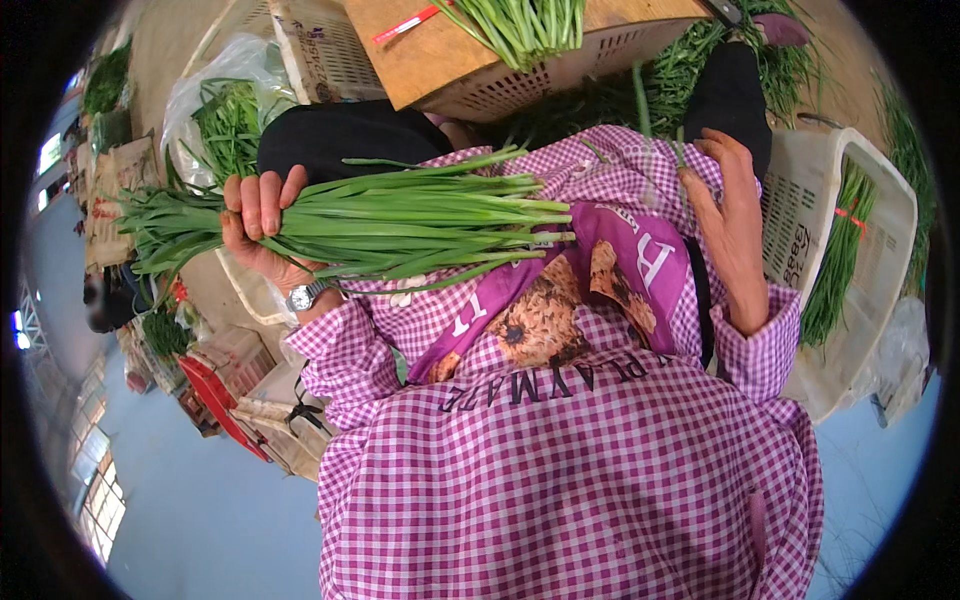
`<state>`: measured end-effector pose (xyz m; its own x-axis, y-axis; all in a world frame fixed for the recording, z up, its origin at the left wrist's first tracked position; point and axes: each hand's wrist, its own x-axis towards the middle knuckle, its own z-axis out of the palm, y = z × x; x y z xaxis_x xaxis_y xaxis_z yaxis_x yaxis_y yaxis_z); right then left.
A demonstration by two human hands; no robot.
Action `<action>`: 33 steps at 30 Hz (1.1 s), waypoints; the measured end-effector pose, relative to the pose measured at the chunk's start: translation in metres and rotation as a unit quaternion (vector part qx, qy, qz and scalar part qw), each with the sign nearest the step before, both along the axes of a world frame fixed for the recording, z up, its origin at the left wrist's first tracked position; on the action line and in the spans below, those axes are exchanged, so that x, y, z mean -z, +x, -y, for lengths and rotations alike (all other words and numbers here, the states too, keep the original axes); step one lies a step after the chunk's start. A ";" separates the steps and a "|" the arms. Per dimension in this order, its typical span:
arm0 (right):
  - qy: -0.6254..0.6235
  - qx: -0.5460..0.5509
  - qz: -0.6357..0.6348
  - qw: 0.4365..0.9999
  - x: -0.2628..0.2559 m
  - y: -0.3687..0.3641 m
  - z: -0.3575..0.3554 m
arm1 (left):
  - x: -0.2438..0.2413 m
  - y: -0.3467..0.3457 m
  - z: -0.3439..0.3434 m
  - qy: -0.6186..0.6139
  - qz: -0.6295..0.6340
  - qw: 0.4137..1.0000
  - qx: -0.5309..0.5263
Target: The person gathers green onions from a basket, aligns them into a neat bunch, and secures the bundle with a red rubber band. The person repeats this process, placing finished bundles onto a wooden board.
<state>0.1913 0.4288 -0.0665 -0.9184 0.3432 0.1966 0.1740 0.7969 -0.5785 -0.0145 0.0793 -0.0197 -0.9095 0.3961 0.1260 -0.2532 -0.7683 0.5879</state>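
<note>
My left hand (pixel 262 217), with a wristwatch (pixel 301 298) at the wrist, grips a loose bunch of garlic chives (pixel 420 217) by the leafy part. The bunch lies level across my lap, leaf tips to the left and pale cut ends to the right. My right hand (pixel 727 217) is raised at the right of my lap, thumb and fingers apart. Close to its thumb tip is a thin green blade (pixel 681 169), and another blurred blade (pixel 643 101) hangs just beyond; whether the thumb touches either is unclear. A purple checked apron (pixel 570 465) covers my front.
Ahead stands a wooden board (pixel 420 60) on a plastic crate (pixel 495 94), bearing more chives (pixel 525 30), a red strip (pixel 409 22) and a knife (pixel 721 11). A crate (pixel 892 225) at right holds a tied bunch (pixel 847 232). Loose greens (pixel 675 75) cover the floor; a bag (pixel 232 127) stands left.
</note>
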 end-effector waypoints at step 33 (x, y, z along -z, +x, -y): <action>-0.611 0.134 -0.213 0.751 -0.038 0.031 0.010 | 0.004 0.006 0.007 0.020 -0.031 0.999 -0.024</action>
